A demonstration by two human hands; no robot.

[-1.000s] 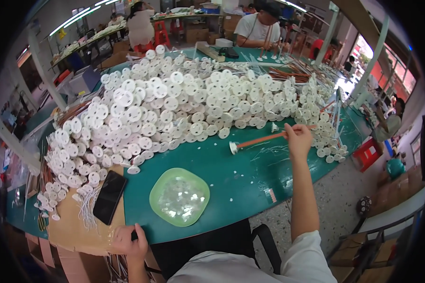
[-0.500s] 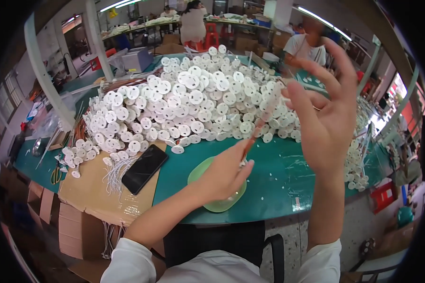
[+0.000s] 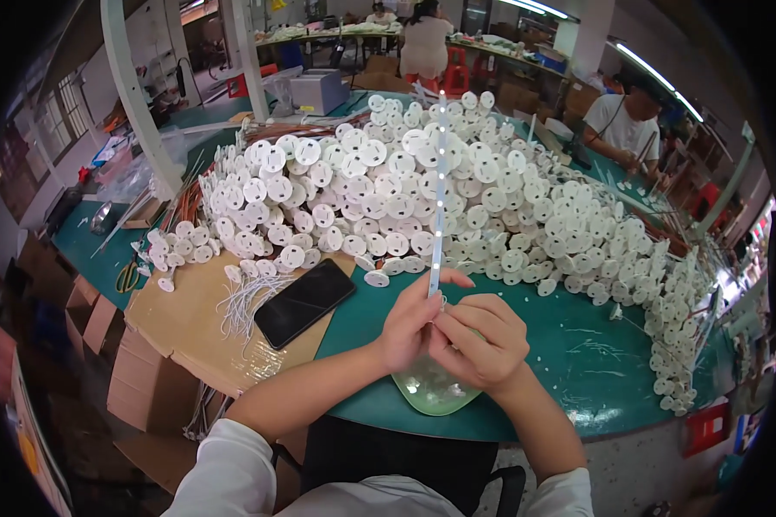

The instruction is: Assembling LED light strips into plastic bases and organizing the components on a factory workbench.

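My left hand point(image 3: 403, 326) is closed around the lower end of a narrow LED strip point(image 3: 441, 198), which stands upright with several bright white spots along it. Against it, my right hand point(image 3: 489, 341) pinches at the strip's bottom end; a small bit of thin wire seems to show between the fingertips, too small to make out. Beneath both hands sits a light green bowl point(image 3: 431, 398), partly hidden, with small pale pieces in it. A large heap of white round discs point(image 3: 371, 207) on stems rises just beyond the strip.
A black phone point(image 3: 304, 303) and a bundle of white wires point(image 3: 243, 306) lie on the cardboard sheet point(image 3: 190, 323) at left. Scissors point(image 3: 128, 276) rest on the green table point(image 3: 569, 362). Across the table at right, a co-worker point(image 3: 625, 125) sits in a white shirt.
My raised right hand has come down to meet my left at the strip's lower end. The strip now stands upright with its spots bright. The view has shifted, too.
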